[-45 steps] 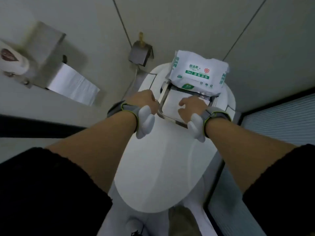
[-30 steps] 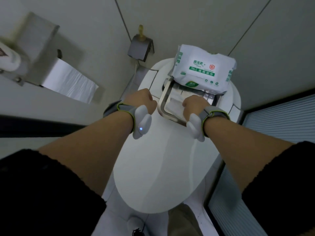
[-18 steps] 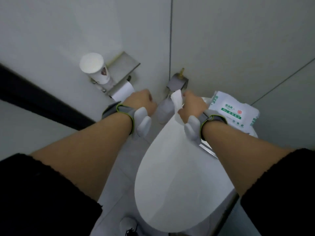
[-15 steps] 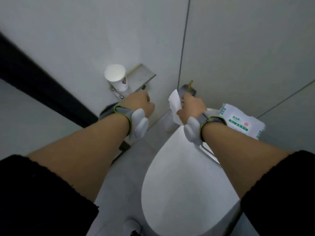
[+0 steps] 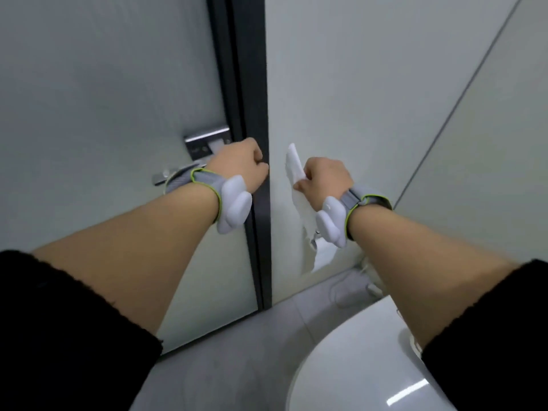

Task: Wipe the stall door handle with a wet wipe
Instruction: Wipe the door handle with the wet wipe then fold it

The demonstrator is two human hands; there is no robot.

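Step in hand: I judge I am on the approach. The wet wipe [image 5: 296, 169] is in my grip and I face the stall door [image 5: 103, 93], but no wiping has begun.

Right hand [image 5: 324, 180]: my fingers are curled tight around the wipe. One white end stands up above my fist, and the rest hangs down past my wrist, loose and a little crumpled.

Left hand [image 5: 240, 166]: closed into a fist with nothing in it that I can see. It sits in front of the dark door frame [image 5: 249, 84] and covers part of the hardware.

Door handle [image 5: 175, 173]: a metal lever low on the door, poking out to the left from behind my left wrist. Above it is a shiny metal latch plate [image 5: 207, 140]. The wipe is near the handle but apart from it, on the other side of the frame, in front of the pale wall panel [image 5: 355, 84].

Next move, as I judge it: carry my right hand leftward across the frame, shift my left hand clear of the lever, then wrap the wipe around the lever and rub along it.

Other things: the toilet lid [image 5: 355, 366] at lower right; grey bands with white pods on both my wrists.

Writing and brands: none that I can read here; the latch plate shows only small dots, too blurred to tell.
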